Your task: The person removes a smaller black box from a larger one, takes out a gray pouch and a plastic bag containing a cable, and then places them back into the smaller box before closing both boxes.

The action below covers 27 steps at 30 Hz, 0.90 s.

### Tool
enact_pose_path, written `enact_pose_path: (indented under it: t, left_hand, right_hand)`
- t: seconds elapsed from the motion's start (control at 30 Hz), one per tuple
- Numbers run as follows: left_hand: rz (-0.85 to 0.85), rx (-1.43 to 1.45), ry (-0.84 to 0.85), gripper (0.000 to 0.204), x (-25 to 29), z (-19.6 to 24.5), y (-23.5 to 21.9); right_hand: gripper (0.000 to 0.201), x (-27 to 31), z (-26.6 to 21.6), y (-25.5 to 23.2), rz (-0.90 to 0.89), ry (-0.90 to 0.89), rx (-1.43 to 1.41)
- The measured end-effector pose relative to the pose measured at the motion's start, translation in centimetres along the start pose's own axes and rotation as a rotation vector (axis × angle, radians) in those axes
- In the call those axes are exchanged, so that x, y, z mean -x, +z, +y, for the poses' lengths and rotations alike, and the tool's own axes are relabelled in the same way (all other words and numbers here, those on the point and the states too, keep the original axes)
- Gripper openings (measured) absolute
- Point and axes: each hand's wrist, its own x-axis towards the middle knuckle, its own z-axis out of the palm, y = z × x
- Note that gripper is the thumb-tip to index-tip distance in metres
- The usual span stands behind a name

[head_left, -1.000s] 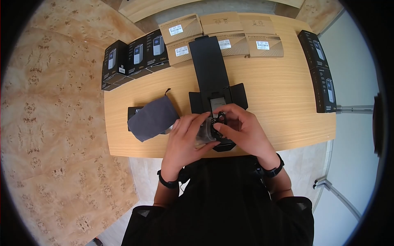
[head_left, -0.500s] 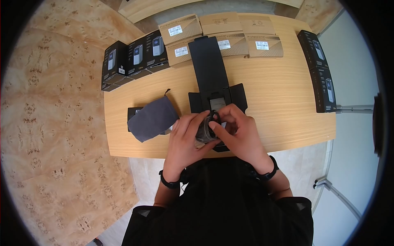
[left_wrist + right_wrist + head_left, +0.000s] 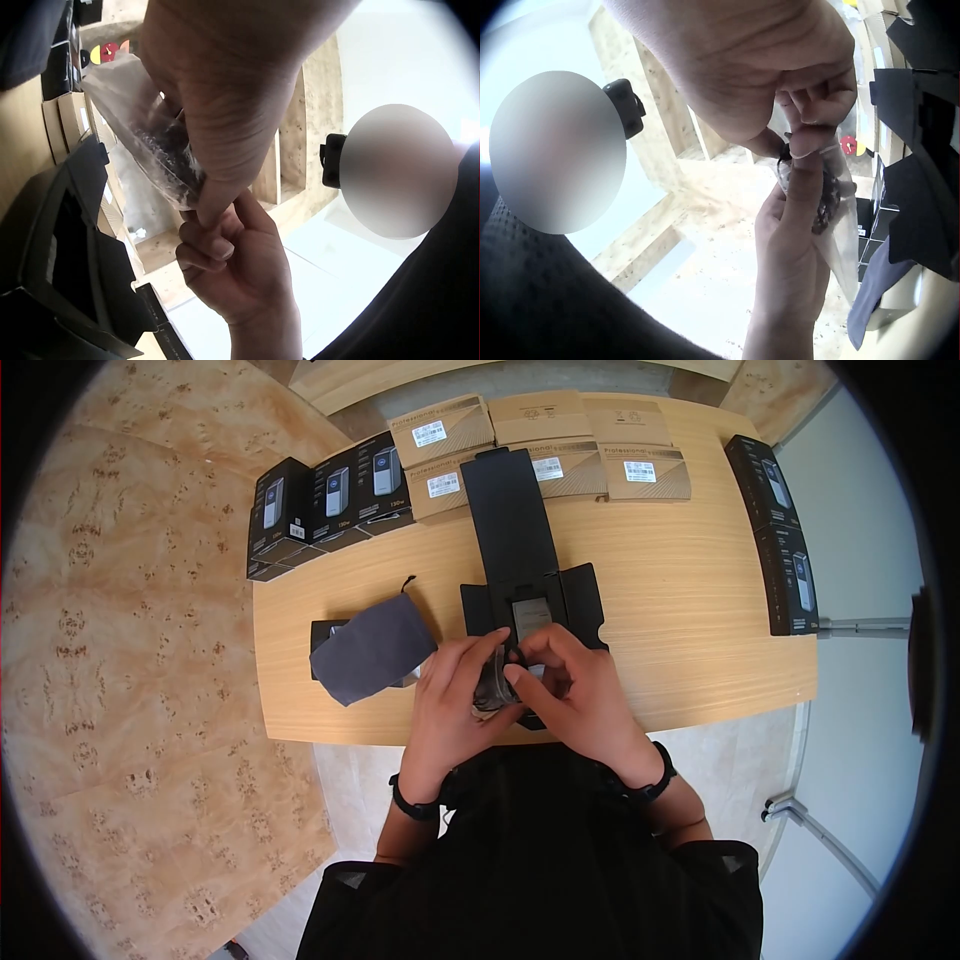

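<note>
My left hand (image 3: 452,690) grips a clear plastic bag (image 3: 127,94) in front of my body, with a coiled black cable (image 3: 827,199) bunched inside it. At the bag's mouth, my right hand (image 3: 590,700) has its thumb and bent fingers on a dark bit of the cable, partly hidden behind the fingertips. Both hands hover over the near end of an open black box (image 3: 512,525), whose long lid lies back and side flaps spread out. A grey flat piece (image 3: 531,612) shows inside that box, just beyond my fingers.
Left of my hands, a dark grey drawstring pouch (image 3: 370,652) lies over a small black box (image 3: 322,632). Printed black boxes (image 3: 335,495) stand back left, more black boxes (image 3: 790,565) along the right edge, and stacked brown cartons (image 3: 640,472) at the back.
The loose black loops that stood out between my hands have sunk into the bag. My right hand has shifted slightly left, closer to my left hand, which stays nearly in place.
</note>
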Motion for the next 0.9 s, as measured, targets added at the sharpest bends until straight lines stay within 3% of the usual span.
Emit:
enact_pose_path:
  t: [0.23, 0.8, 0.9]
  left_hand:
    - [0.003, -0.005, 0.025, 0.079, 0.0, 0.1, 0.3]
    - [0.089, 0.048, 0.055, 0.077, 0.0, 0.0, 0.4]
    - [0.098, 0.065, 0.041, 0.077, 0.0, 0.1, 0.2]
  right_hand:
    - [0.01, 0.0, -1.0, -0.1, 0.001, -0.045, 0.072]
    - [0.027, 0.5, -1.5, -0.4, -0.048, -0.317, 0.357]
    - [0.028, 0.6, -2.1, -0.8, -0.058, -0.282, 0.319]
